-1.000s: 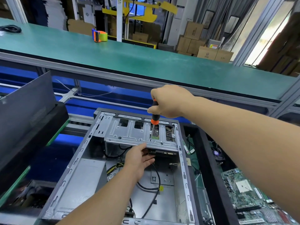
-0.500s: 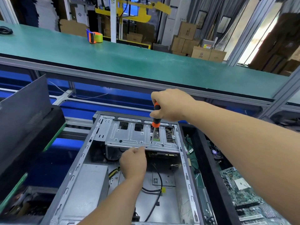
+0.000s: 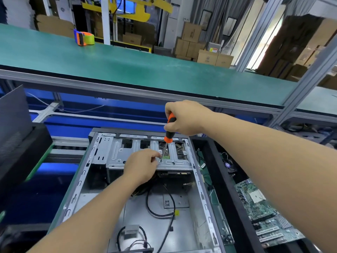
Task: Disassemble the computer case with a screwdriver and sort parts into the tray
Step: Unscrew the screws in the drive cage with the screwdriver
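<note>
Cables: black cables (image 3: 160, 203) lie loose on the floor of the open computer case (image 3: 73, 196).
Circuit board: a green motherboard (image 3: 262, 212) lies in the black tray (image 3: 229, 194) just right of the case.
Left hand: left hand (image 3: 141, 166) rests on the metal drive cage (image 3: 116, 152), fingers pinched at the screwdriver tip.
Right hand: right hand (image 3: 186, 117) is clenched around the orange-and-black screwdriver (image 3: 168, 133), held nearly upright, tip on the cage.
Far: a tape dispenser (image 3: 83, 37) sits on the green tabletop (image 3: 127, 66).

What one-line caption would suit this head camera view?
Right hand drives a screwdriver into the computer case's drive cage; left hand steadies at the tip.
</note>
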